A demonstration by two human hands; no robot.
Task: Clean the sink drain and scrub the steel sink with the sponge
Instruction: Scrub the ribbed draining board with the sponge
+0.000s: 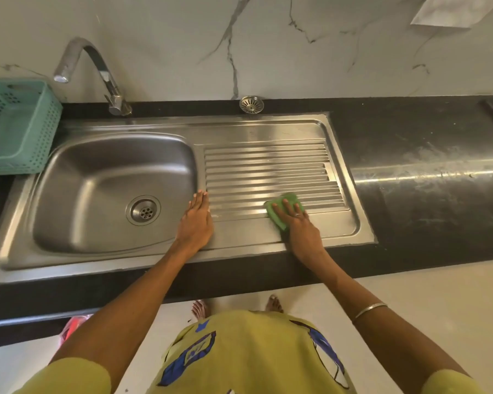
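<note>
Both bare arms reach forward over the black stone counter point(410, 166). Left hand point(195, 220) lies flat, fingers straight, on the stainless steel sink point(256, 132) beside its basin. Right hand point(296, 223) presses the green sponge point(282, 207) onto the ribbed drainboard, fingers spread.

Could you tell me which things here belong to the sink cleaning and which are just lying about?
In use: sponge under right hand; left hand; steel sink; drain; strainer.
Lying about: teal basket; tap.
</note>
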